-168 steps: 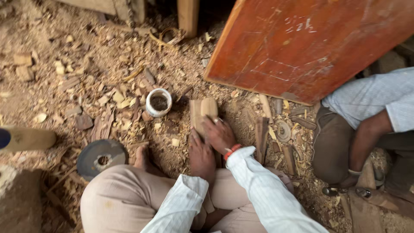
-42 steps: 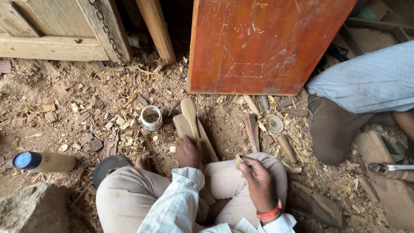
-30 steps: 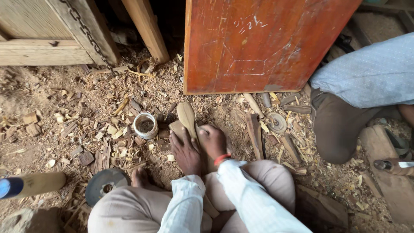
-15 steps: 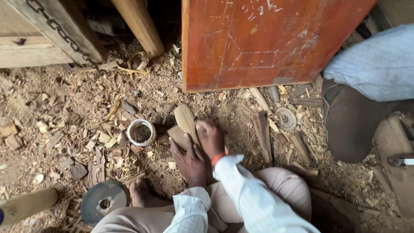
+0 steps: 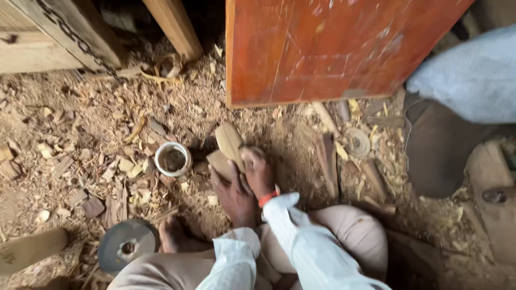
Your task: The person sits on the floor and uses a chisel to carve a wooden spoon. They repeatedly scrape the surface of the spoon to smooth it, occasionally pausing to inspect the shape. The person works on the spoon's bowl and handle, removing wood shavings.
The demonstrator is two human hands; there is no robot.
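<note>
Right hand (image 5: 258, 171) has rejoined left hand (image 5: 234, 193) on one wooden piece (image 5: 228, 142).

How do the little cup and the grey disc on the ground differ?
The cup is a small, upright white-rimmed ring with a dark hollow inside; the disc is wider, flat and dull grey with a small centre hole. The cup sits just left of the wooden piece that both hands hold; the disc lies nearer the person, by the bare foot. Both are round and rest on wood chips.

Wooden piece (image 5: 228, 142) under both hands, cup (image 5: 172, 159) just left, disc (image 5: 127, 244) nearer left, board (image 5: 328, 48) behind.
</note>
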